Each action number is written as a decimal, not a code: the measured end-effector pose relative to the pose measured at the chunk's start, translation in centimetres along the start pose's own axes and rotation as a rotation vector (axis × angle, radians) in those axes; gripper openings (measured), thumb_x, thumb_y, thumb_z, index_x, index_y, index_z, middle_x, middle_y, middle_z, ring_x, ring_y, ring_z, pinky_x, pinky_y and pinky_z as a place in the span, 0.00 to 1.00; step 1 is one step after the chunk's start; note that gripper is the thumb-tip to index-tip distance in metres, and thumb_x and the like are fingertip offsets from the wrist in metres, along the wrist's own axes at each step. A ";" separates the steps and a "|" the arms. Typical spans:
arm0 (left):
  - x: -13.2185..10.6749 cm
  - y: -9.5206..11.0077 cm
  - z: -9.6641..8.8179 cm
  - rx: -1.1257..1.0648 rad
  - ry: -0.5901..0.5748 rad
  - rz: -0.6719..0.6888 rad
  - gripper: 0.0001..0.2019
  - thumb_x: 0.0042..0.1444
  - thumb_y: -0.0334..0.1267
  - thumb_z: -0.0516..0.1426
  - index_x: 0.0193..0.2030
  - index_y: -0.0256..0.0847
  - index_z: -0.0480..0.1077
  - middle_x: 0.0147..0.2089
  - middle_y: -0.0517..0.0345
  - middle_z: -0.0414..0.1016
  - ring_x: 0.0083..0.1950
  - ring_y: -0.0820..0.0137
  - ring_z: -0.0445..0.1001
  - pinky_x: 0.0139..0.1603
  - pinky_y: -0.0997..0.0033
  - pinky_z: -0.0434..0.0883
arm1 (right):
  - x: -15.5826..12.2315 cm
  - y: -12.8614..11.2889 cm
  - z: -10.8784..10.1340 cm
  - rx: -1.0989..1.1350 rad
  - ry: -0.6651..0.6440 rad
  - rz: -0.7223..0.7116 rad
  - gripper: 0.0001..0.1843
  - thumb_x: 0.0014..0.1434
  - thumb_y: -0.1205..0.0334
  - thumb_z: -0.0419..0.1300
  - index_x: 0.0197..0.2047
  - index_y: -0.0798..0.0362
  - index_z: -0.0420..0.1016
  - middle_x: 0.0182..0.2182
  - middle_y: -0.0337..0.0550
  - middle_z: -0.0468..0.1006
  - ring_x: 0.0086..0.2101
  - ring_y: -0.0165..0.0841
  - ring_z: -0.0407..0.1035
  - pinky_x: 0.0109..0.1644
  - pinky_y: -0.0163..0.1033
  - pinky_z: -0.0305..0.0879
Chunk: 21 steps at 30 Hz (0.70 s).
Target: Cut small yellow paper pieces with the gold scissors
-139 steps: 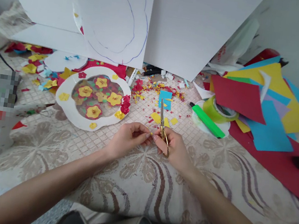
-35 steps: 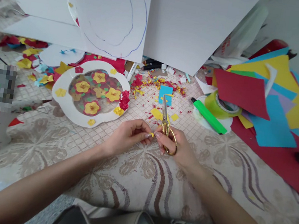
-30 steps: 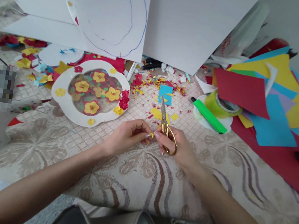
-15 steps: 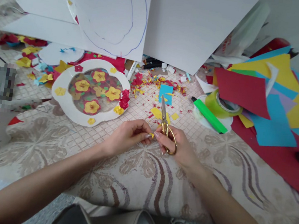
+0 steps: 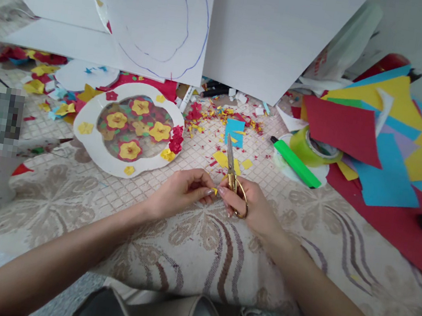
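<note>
Between the fingertips of my left hand (image 5: 186, 192) is a small piece of yellow paper (image 5: 214, 191), pinched tight. My right hand (image 5: 246, 203) carries gold-handled scissors (image 5: 232, 169), whose blades are closed and point away from me. Its thumb and finger also meet the yellow piece from the right. Just beyond the hands lie yellow paper scraps (image 5: 222, 159) and a blue paper piece (image 5: 234, 133). To the left rests a white scalloped frame (image 5: 115, 165) with a see-through middle, decorated with red and yellow paper flowers (image 5: 130, 150).
A green highlighter (image 5: 297, 163) lies at right beside a roll of yellow-green tape (image 5: 311, 146). Coloured sheets, among them a red one (image 5: 342, 127), are piled farther right. White boards (image 5: 269, 34) stand at the back. Tiny paper clippings (image 5: 221, 114) litter the patterned cloth (image 5: 196, 256).
Almost nothing differs. Both hands stay at the yellow piece, with only a slight shift of the right fingers and scissors.
</note>
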<state>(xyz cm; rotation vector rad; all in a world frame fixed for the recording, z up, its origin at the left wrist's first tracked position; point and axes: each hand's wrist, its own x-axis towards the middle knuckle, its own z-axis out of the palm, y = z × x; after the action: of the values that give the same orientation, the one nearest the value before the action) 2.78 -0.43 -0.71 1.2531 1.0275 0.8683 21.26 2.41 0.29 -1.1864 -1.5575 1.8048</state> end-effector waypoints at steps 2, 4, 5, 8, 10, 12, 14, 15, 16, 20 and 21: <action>0.0 0.1 0.0 -0.003 0.002 -0.007 0.05 0.57 0.34 0.55 0.35 0.33 0.68 0.29 0.57 0.73 0.31 0.75 0.73 0.34 0.74 0.71 | 0.0 0.0 0.0 0.003 -0.006 -0.005 0.08 0.56 0.59 0.59 0.33 0.55 0.68 0.18 0.32 0.63 0.18 0.25 0.58 0.21 0.29 0.58; 0.0 0.2 0.0 -0.005 0.004 -0.012 0.05 0.57 0.34 0.55 0.35 0.33 0.67 0.29 0.56 0.73 0.31 0.75 0.73 0.34 0.74 0.71 | 0.1 0.1 0.0 0.014 -0.013 -0.014 0.08 0.56 0.59 0.59 0.33 0.55 0.68 0.18 0.32 0.63 0.18 0.24 0.58 0.21 0.29 0.58; 0.0 0.2 0.0 -0.007 0.003 -0.014 0.04 0.57 0.33 0.55 0.35 0.33 0.67 0.29 0.56 0.73 0.31 0.75 0.73 0.34 0.74 0.71 | 0.1 0.1 -0.1 0.017 -0.014 -0.017 0.08 0.56 0.59 0.59 0.33 0.55 0.68 0.18 0.32 0.63 0.18 0.24 0.58 0.21 0.29 0.58; 0.0 0.2 0.0 -0.008 -0.001 -0.015 0.04 0.57 0.33 0.55 0.35 0.33 0.67 0.29 0.57 0.73 0.31 0.75 0.73 0.34 0.74 0.71 | 0.1 0.1 -0.1 0.015 -0.013 -0.014 0.08 0.57 0.59 0.59 0.33 0.55 0.68 0.18 0.32 0.63 0.18 0.24 0.58 0.20 0.29 0.57; 0.0 0.1 0.0 -0.004 -0.002 -0.011 0.04 0.57 0.32 0.55 0.35 0.33 0.67 0.29 0.57 0.73 0.31 0.75 0.73 0.34 0.74 0.71 | 0.1 0.1 -0.1 0.015 -0.012 -0.007 0.08 0.57 0.59 0.59 0.33 0.55 0.68 0.18 0.31 0.63 0.18 0.24 0.58 0.21 0.29 0.58; 0.0 0.1 0.1 0.004 -0.003 -0.011 0.04 0.57 0.32 0.55 0.35 0.33 0.67 0.29 0.56 0.73 0.31 0.75 0.73 0.34 0.74 0.70 | 0.0 0.1 -0.1 0.016 -0.014 -0.005 0.08 0.57 0.59 0.59 0.33 0.55 0.68 0.18 0.31 0.63 0.18 0.24 0.57 0.21 0.29 0.58; 0.0 0.2 0.1 0.008 -0.004 -0.014 0.04 0.57 0.32 0.54 0.35 0.33 0.67 0.29 0.56 0.73 0.31 0.75 0.73 0.34 0.74 0.71 | 0.0 0.1 -0.1 0.012 -0.018 -0.006 0.08 0.58 0.59 0.59 0.33 0.55 0.68 0.18 0.32 0.63 0.18 0.24 0.57 0.21 0.29 0.57; 0.0 0.2 0.1 0.009 -0.005 -0.017 0.04 0.57 0.32 0.54 0.35 0.33 0.67 0.29 0.56 0.73 0.31 0.75 0.73 0.34 0.74 0.71 | 0.0 0.1 -0.1 0.004 -0.021 -0.006 0.08 0.58 0.59 0.59 0.33 0.55 0.68 0.18 0.32 0.63 0.18 0.24 0.58 0.21 0.29 0.58; 0.0 0.2 0.1 0.009 -0.005 -0.018 0.04 0.57 0.32 0.54 0.35 0.33 0.67 0.29 0.56 0.73 0.31 0.75 0.73 0.35 0.74 0.71 | 0.0 0.0 -0.1 -0.005 -0.024 -0.006 0.08 0.58 0.59 0.58 0.33 0.55 0.68 0.18 0.32 0.63 0.18 0.24 0.58 0.21 0.29 0.58; 0.0 0.2 0.0 0.023 -0.003 -0.009 0.04 0.57 0.32 0.54 0.36 0.33 0.67 0.29 0.56 0.74 0.31 0.75 0.73 0.35 0.74 0.71 | 0.0 -0.1 -0.1 -0.022 -0.021 -0.005 0.08 0.58 0.58 0.59 0.33 0.55 0.68 0.19 0.32 0.64 0.18 0.24 0.58 0.21 0.29 0.57; 0.0 0.1 0.0 0.026 -0.002 -0.005 0.04 0.57 0.32 0.54 0.36 0.33 0.67 0.29 0.56 0.74 0.31 0.75 0.73 0.35 0.74 0.71 | 0.0 -0.1 -0.1 -0.022 -0.020 -0.005 0.09 0.58 0.58 0.59 0.33 0.55 0.68 0.18 0.32 0.64 0.18 0.24 0.58 0.21 0.29 0.57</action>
<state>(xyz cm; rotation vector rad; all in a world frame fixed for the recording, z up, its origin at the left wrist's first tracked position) 2.76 -0.37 -0.58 1.2720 1.0429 0.8520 21.30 2.47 0.41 -1.1767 -1.5943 1.8062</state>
